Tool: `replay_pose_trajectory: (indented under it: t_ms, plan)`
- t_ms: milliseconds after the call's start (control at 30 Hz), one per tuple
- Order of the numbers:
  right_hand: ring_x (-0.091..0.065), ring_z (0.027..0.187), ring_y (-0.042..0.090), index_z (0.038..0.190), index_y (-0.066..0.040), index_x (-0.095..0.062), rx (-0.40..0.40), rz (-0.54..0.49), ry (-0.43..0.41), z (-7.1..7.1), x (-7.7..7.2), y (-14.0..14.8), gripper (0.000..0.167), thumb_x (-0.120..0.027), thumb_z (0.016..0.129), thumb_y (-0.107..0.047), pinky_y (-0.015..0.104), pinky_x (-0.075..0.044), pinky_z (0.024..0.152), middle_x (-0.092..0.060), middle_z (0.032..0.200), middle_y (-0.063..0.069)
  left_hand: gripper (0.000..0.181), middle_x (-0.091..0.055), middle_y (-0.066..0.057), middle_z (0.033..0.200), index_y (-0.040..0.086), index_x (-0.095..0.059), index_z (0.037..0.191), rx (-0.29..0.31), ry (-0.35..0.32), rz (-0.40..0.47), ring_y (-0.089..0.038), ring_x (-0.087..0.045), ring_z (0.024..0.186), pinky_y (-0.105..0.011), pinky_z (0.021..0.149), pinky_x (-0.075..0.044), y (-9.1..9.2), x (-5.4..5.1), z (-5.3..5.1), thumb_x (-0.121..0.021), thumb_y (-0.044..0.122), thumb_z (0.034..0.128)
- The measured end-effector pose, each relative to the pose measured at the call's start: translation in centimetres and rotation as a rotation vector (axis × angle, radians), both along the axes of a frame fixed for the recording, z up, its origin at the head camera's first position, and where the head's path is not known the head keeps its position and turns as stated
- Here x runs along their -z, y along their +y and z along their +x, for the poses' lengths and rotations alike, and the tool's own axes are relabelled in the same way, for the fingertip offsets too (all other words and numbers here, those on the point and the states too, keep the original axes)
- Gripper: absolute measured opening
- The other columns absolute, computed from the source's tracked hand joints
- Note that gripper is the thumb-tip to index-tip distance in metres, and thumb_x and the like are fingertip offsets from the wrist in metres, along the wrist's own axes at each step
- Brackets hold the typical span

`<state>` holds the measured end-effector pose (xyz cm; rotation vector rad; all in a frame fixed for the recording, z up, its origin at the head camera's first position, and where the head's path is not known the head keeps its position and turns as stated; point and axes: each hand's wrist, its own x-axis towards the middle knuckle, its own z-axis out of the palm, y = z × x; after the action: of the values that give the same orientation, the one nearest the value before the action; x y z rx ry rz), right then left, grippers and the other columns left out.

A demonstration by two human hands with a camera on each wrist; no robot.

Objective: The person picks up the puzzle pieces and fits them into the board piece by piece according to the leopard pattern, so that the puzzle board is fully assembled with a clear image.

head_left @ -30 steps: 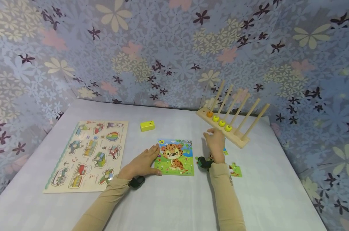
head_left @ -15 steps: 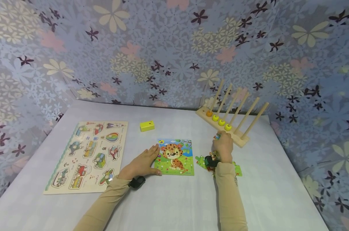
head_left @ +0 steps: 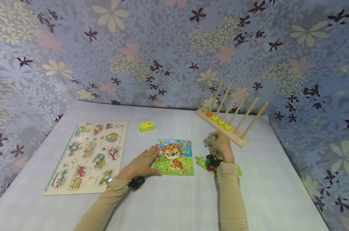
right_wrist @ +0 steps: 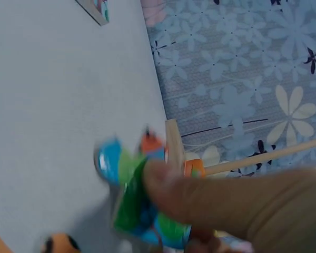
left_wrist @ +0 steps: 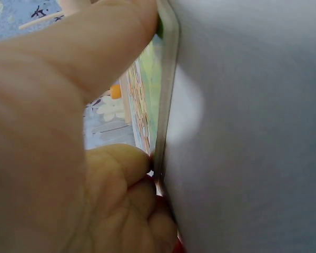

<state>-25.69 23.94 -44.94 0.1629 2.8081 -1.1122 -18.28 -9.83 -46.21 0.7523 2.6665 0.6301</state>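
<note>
A square picture board [head_left: 177, 157] with a cartoon leopard lies flat at the middle of the table. My left hand [head_left: 141, 163] rests along its left side, thumb and fingers spread and touching the edge; the left wrist view shows the board's edge [left_wrist: 169, 79] up close. My right hand [head_left: 223, 145] pinches a blue and green jigsaw piece [right_wrist: 127, 213] between thumb and fingers, above the table to the right of the board. Several loose jigsaw pieces [head_left: 201, 161] lie beneath the right wrist, partly hidden by it and the sleeve.
Behind the right hand stands a wooden peg rack [head_left: 238, 140] with upright rods and several orange and yellow beads. A yellow block [head_left: 146, 126] sits behind the leopard board. To the left lies a large vehicle puzzle board [head_left: 86, 157]. A floral curtain [head_left: 174, 57] hangs along the table's back edge.
My right hand went from near the peg rack down to the loose pieces, picked up a jigsaw piece and has shifted slightly left with it. The left hand has stayed at the board.
</note>
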Motion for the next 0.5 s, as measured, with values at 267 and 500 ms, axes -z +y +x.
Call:
replay_pose_trajectory:
  t_ms: [267, 500]
  plan:
    - [-0.058, 0.114, 0.043, 0.126, -0.002, -0.061, -0.151, -0.076, 0.081, -0.1, 0.2, -0.7, 0.03, -0.057, 0.097, -0.01, 0.045, -0.057, 0.082, -0.058, 0.129, 0.028, 0.103, -0.011, -0.02, 0.162, -0.004, -0.016, 0.152, -0.004, -0.009, 0.005, -0.036, -0.013, 0.15, -0.05, 0.124, -0.014, 0.0, 0.1, 0.0, -0.073, 0.045, 0.0818]
    - [-0.053, 0.066, 0.018, 0.127, -0.006, -0.063, -0.311, -0.248, 0.016, -0.3, 0.1, -2.6, 0.031, -0.055, 0.097, -0.007, 0.027, -0.047, 0.059, -0.065, 0.109, 0.021, 0.103, -0.011, -0.02, 0.162, -0.004, -0.017, 0.152, -0.013, -0.014, -0.001, -0.035, -0.013, 0.15, -0.05, 0.124, -0.014, -0.1, 0.0, 0.1, -0.074, 0.044, 0.0812]
